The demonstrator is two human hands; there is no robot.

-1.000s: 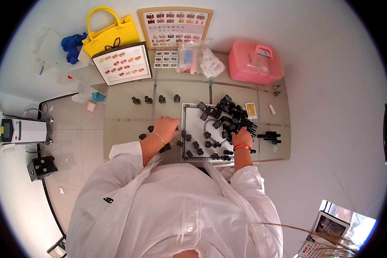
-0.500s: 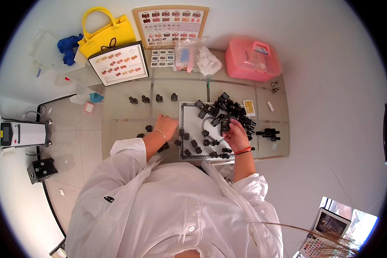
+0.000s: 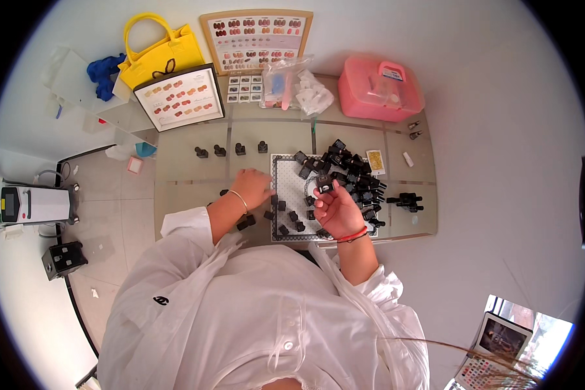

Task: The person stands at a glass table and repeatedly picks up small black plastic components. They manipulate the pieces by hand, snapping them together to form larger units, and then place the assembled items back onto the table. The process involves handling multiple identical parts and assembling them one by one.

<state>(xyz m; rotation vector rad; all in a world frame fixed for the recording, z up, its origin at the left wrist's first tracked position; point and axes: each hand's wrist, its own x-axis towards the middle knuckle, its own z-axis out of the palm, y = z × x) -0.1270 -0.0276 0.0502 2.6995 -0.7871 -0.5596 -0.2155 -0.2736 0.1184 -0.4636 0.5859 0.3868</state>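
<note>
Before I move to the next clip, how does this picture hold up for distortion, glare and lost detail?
Head view: the table bows along its edges and the corners go black; head view, lower right: glare washes out a bright patch; head view, centre: piled black bottles partly merge into a dark mass, though the right hand looks fairly sharp.

On the surface (image 3: 188,170), a mat (image 3: 290,184) lies at the near edge, its right part under a heap of bottles (image 3: 352,170). A row of bottles (image 3: 240,149) stands left of it; behind, a case (image 3: 382,89) sits right, a handbag (image 3: 164,60) left.
</note>
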